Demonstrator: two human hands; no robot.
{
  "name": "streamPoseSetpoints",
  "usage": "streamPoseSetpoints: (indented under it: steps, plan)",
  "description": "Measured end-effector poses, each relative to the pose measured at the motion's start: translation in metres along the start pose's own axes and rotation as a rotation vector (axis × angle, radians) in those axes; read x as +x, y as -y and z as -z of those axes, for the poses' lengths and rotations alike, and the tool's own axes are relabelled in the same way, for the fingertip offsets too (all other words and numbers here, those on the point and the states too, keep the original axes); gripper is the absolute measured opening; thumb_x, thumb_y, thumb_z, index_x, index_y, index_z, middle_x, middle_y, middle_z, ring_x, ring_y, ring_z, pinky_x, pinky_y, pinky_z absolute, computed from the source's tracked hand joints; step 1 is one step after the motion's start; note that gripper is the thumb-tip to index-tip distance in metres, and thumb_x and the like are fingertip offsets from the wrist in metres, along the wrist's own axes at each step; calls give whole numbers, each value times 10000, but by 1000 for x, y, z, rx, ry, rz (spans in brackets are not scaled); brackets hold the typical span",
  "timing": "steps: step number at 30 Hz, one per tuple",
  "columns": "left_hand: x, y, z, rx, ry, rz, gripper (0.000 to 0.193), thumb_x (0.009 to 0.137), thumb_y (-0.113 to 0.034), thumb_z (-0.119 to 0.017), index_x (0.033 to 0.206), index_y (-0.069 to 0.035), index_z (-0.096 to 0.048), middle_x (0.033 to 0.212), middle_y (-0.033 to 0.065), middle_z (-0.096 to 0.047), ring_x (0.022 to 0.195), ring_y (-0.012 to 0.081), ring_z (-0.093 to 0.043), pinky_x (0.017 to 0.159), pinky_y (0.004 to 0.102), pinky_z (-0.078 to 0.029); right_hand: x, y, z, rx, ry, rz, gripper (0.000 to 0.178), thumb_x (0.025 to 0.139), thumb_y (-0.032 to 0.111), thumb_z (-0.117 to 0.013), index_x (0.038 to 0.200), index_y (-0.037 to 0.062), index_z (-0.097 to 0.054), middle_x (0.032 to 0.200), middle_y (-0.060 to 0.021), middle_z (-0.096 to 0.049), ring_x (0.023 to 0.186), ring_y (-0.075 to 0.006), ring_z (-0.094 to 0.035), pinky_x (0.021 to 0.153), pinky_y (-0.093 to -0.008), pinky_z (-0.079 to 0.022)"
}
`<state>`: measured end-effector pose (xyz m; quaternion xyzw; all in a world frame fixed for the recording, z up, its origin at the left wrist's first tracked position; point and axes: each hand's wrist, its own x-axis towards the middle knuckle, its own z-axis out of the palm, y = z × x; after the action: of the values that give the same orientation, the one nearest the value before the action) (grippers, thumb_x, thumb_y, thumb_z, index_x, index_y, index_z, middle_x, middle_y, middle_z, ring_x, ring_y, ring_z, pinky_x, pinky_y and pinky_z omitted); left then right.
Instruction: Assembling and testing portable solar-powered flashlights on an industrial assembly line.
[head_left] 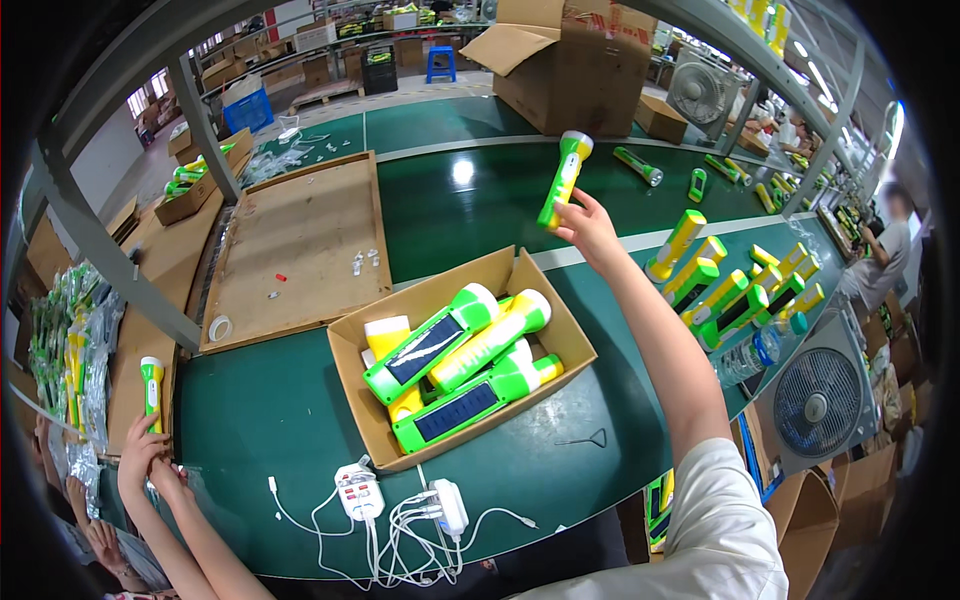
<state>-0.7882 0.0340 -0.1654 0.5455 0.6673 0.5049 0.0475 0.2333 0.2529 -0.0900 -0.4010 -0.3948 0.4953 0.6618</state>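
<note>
My right hand point(588, 228), arm stretched out over the bench, grips a green-and-yellow flashlight point(565, 178) near its tail end, with the white head up. At the far left, my left hand point(146, 452) is closed round the lower end of another flashlight point(151, 388), which stands head up. The skin beside that hand overlaps, so its outline is partly unclear. Between my arms sits an open cardboard box point(372, 462) holding several flashlights, some with dark solar panels point(458, 412) facing up.
White chargers with tangled cables point(358, 492) lie at the bench's near edge. A wooden-framed board point(300, 250) is at left. Several flashlights point(715, 290) and a water bottle point(750, 357) stand at right, near a fan point(818, 400). A large carton point(575, 75) stands behind.
</note>
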Motion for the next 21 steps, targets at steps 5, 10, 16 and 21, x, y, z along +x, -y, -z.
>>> streamPoseSetpoints:
  steps: [5, 10, 16, 21]
  plan:
    - [21, -201, -214, -351, 668, 162, 97, 818, 8, -562, 875, -70, -573, 925, 67, -558, 692, 128, -586, 543, 188, -506, -122, 83, -18, -126, 47, 161, 555, 856, 53, -615, 1337, 22, -339, 1206, -126, -533, 1094, -224, -559, 927, -359, -482]
    - [-68, -193, -241, -663, -518, 613, 125, 871, -177, -605, 824, -96, -522, 689, -9, -502, 537, 98, -467, 461, 195, -405, -211, 106, -60, 58, 182, 222, 603, 826, 121, -677, 1308, 62, -319, 1256, -145, -500, 1154, -253, -523, 958, -387, -459]
    - [-216, -423, -291, -864, -255, 341, 285, 883, -112, -532, 1136, -5, -454, 853, 46, -510, 605, 75, -462, 506, 190, -388, -302, 102, -85, 83, 156, 184, 750, 740, 165, -777, 1305, 51, -298, 1200, -121, -519, 1167, -285, -518, 976, -443, -442]
    - [-305, -543, -288, -847, 529, -113, 339, 810, -77, -650, 1111, -26, -502, 961, 76, -527, 748, 129, -533, 683, 253, -472, -352, 100, -101, 163, 125, 58, 816, 700, 216, -810, 1314, 43, -301, 1159, -122, -531, 1128, -291, -541, 949, -436, -462]
